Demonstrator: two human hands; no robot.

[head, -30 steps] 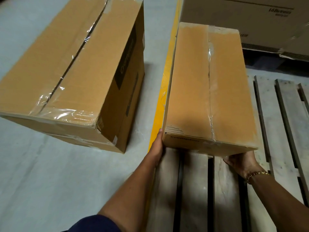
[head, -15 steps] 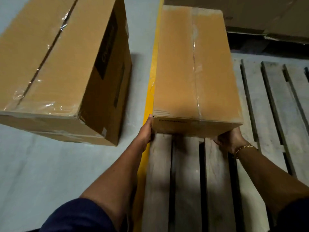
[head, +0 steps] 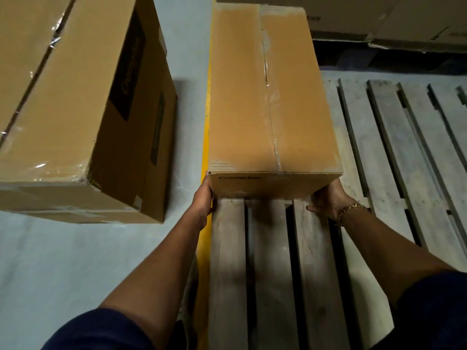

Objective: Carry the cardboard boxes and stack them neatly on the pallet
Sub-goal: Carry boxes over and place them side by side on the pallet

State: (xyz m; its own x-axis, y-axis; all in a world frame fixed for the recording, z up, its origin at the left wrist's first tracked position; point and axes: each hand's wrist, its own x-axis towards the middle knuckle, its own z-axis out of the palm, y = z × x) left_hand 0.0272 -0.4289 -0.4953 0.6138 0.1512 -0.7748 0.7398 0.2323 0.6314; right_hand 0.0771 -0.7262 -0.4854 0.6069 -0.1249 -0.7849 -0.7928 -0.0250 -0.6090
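Observation:
A long taped cardboard box lies lengthwise over the left side of the wooden pallet, its near end low on the slats. My left hand holds the box's near left corner, palm against its side. My right hand, with a gold bracelet at the wrist, cups the near right bottom corner from below. The fingers of both hands are hidden by the box. A second, larger cardboard box stands on the grey floor to the left, apart from both hands.
A yellow floor line runs along the pallet's left edge. More large cartons stand beyond the pallet's far end. Bare slats with dark gaps lie to the right of the held box and in front of it.
The held box has come down and forward onto the pallet's left side with both hands still on its near corners. The large box on the floor has not moved.

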